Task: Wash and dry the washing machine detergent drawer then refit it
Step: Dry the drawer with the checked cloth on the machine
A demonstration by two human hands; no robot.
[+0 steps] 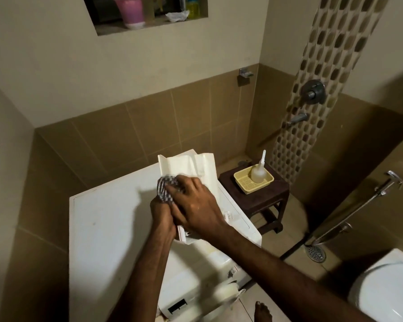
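The white detergent drawer (196, 165) lies tilted on the washing machine top (107, 228), its far end pointing at the tiled wall. My left hand (162, 217) grips the drawer's near end from the left side. My right hand (196, 203) crosses over it and presses a grey checked cloth (164, 188) onto the drawer's left edge. Both hands hide the middle of the drawer. The machine's front panel (191, 282) shows below my arms, blurred.
A dark wooden stool (256, 198) to the right carries a yellow tray (242, 184) with a clear nozzle bottle (258, 173). A toilet (386, 289), a floor drain (315, 253) and a spray hose (363, 205) fill the right side. My bare foot (263, 312) stands by the machine.
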